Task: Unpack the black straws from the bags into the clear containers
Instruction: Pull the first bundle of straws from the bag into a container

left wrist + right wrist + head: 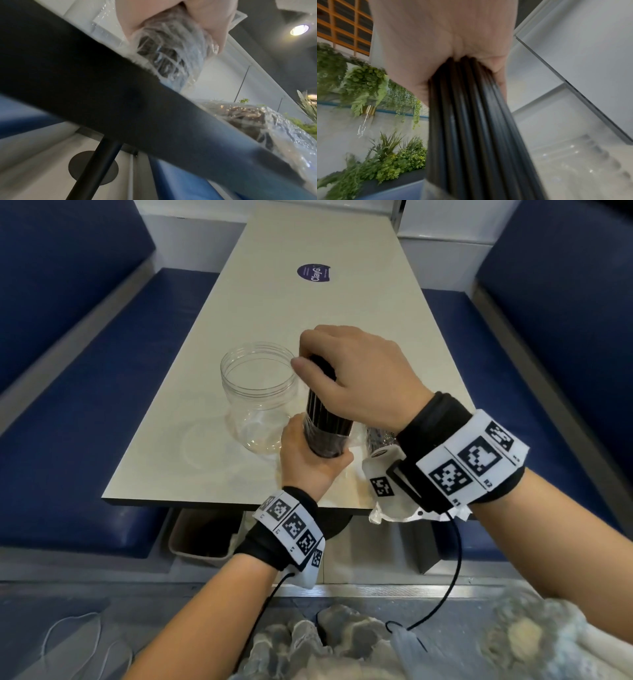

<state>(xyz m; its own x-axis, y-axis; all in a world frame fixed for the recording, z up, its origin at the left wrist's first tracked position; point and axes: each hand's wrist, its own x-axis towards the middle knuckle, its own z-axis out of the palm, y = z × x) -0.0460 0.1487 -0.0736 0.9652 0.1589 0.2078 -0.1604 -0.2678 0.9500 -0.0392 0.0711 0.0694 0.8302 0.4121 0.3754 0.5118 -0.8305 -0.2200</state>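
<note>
The long rectangular cream-topped table (274, 313) runs from 6 o'clock to 12 o'clock in the head view, between dark blue upholstered bench seats (78, 412) at 9 o'clock and 3 o'clock. In the left wrist view, the table's dark edge (120, 97) crosses the frame diagonally, with a black table leg (96, 162) below it.

The clear round wide-mouthed plastic container (258, 398) stands upright on the table at centre, open at the top. No straws are visible inside it.

The bundle of black plastic straws (325, 419) is held above the table, just beside the container at its 3 o'clock side. The lower end of the bundle sits inside a clear plastic bag (329, 440); the upper part is bare.

The right hand (356, 378) holds the upper end of the bundle from above, fingers curled round the straws (471, 121). The right wrist view confirms a closed grasp on the straws.

The left hand (308, 457) holds the lower, bagged end, fingers wrapped round it. In the left wrist view, the fingers (211, 20) clamp the crumpled bag (168, 54).

A second clear bag of dark straws (378, 436) lies on the table at 3 o'clock of the held bundle, partly hidden by the right wrist; it also appears in the left wrist view (248, 119).

A round purple sticker (315, 273) lies on the table at 12 o'clock.
</note>
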